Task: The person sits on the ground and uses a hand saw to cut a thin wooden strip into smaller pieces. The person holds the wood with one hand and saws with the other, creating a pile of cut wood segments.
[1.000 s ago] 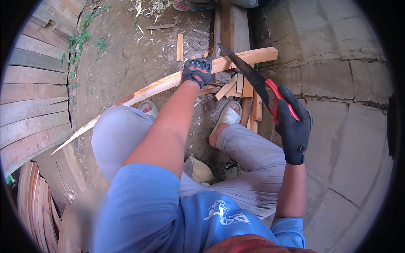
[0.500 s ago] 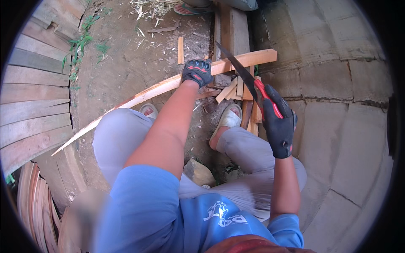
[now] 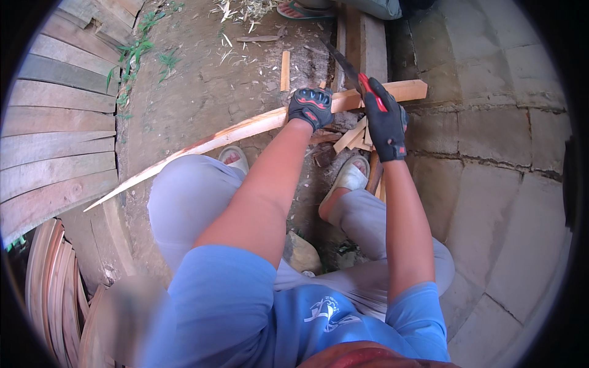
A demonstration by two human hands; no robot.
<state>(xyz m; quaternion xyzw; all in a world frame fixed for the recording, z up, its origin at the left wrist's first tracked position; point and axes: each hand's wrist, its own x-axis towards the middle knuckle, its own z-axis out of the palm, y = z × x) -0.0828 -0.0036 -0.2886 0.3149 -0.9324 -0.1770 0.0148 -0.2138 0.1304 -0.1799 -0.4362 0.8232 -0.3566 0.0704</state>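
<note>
A long pale wooden pole (image 3: 245,127), tapering to a point on the left, slants across in front of my knees. Its thick right end rests across a beam (image 3: 373,49). My left hand (image 3: 310,109), in a black glove with red trim, is closed over the pole near its thicker part. Just right of it, my gloved right hand (image 3: 386,119) grips the red handle of a handsaw (image 3: 341,61). The dark blade points away from me and crosses the pole; whether its teeth touch the wood I cannot tell.
Short wood offcuts (image 3: 353,136) lie below the pole, and a thin strip (image 3: 285,70) beyond it. Another person's sandalled foot (image 3: 304,11) is at the far edge. A stone (image 3: 303,253) sits between my legs. Boards (image 3: 58,122) line the left; block paving (image 3: 491,196) covers the right.
My right hand has pushed the saw forward and away from me, so the handle is now by the pole. My left hand still holds the pole; the whole view has shifted slightly.
</note>
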